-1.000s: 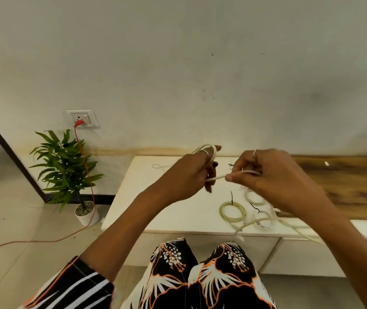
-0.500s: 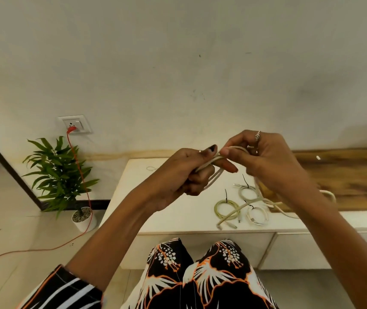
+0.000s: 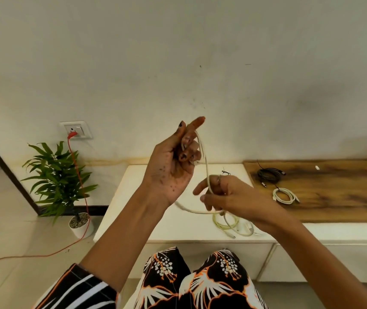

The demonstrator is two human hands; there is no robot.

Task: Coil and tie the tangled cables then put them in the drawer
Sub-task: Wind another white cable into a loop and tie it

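My left hand point(image 3: 173, 166) is raised palm toward me, fingers curled round loops of a cream cable point(image 3: 205, 166). The cable runs down to my right hand point(image 3: 229, 197), which pinches it lower and to the right, then curves back left beneath my left wrist. Under my right hand, coiled pale cables point(image 3: 233, 224) lie on the low white cabinet point(image 3: 133, 197). On the wooden top point(image 3: 334, 192) to the right lie a coiled black cable point(image 3: 269, 173) and a coiled white cable point(image 3: 284, 195). Drawer fronts point(image 3: 311, 262) below are closed.
A potted plant point(image 3: 60, 181) stands on the floor at the left. An orange cord point(image 3: 80, 188) hangs from a wall socket point(image 3: 75, 129) and trails over the floor. My knees in patterned fabric point(image 3: 196, 279) are close to the cabinet front.
My left hand has risen and turned palm toward me with the cable loops on its fingers. My right hand dropped down and right, drawing the cable along. The camera tilted.
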